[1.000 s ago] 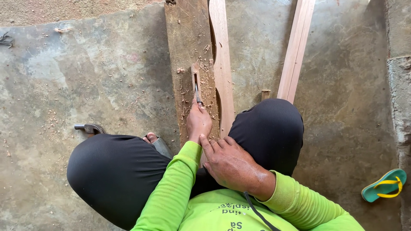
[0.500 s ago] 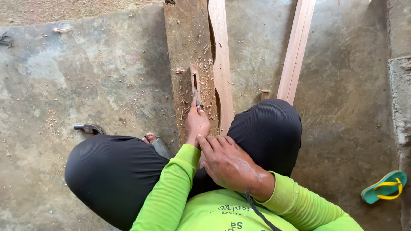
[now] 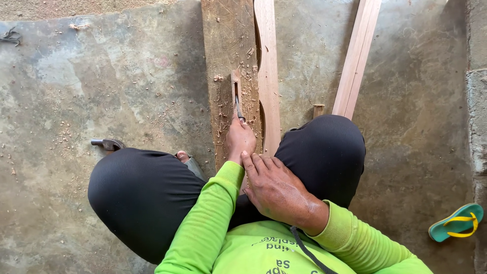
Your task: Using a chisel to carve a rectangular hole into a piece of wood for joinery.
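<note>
Grey concrete floor (image 3: 101, 76) fills the view, dusted with pale wood chips. At nine o'clock from the person's knees a hammer head (image 3: 107, 144) lies on the floor, partly hidden behind the left knee. A dark scrap lies at the far upper left edge.

Moving right, a dark weathered plank (image 3: 223, 61) runs from the knees toward twelve o'clock, strewn with shavings. The left hand (image 3: 239, 139), in a bright green sleeve, has its grip pressed together around a chisel (image 3: 237, 104); the blade points to twelve o'clock and sits on a small pale wood piece (image 3: 235, 83) lying on the plank. The handle is hidden inside the fist.

Just beside the plank, at its three o'clock edge, lies a lighter curved board (image 3: 267, 66), touching it along its length. The right hand (image 3: 276, 190) rests at six o'clock from the left hand, fingers loosely spread and laid against the left wrist and forearm; its grip holds nothing.

Farther right a pale narrow strip of timber (image 3: 357, 56) slants toward one o'clock, and a small wooden block (image 3: 318, 109) stands near the right knee. At four o'clock, well apart, a green and yellow flip-flop (image 3: 455, 222) lies by a concrete wall (image 3: 477, 101).
</note>
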